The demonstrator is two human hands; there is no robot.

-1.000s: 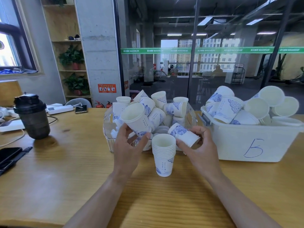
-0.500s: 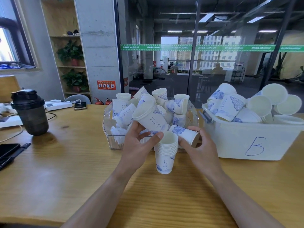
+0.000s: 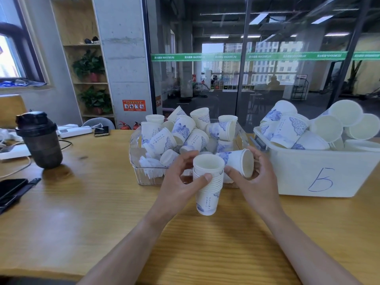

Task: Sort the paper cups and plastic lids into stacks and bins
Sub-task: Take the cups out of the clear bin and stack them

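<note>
A stack of white paper cups with blue print (image 3: 207,192) stands on the wooden table in front of me. My left hand (image 3: 181,186) grips the stack near its top, thumb across the rims. My right hand (image 3: 255,182) holds a single paper cup (image 3: 238,162) on its side, its mouth turned right, just right of the stack's top. Behind them a clear plastic bin (image 3: 136,159) is heaped with loose cups and some clear lids at its bottom left.
A white bin marked "B" (image 3: 316,177) at the right holds more cups. A dark shaker bottle (image 3: 40,140) stands at the left, with a black phone (image 3: 10,189), cables and a power strip near the left edge. A glass wall rises behind the table.
My left hand has set its cup into the stack and now grips the stack's top. The right hand has brought its cup a little higher, beside the stack.
</note>
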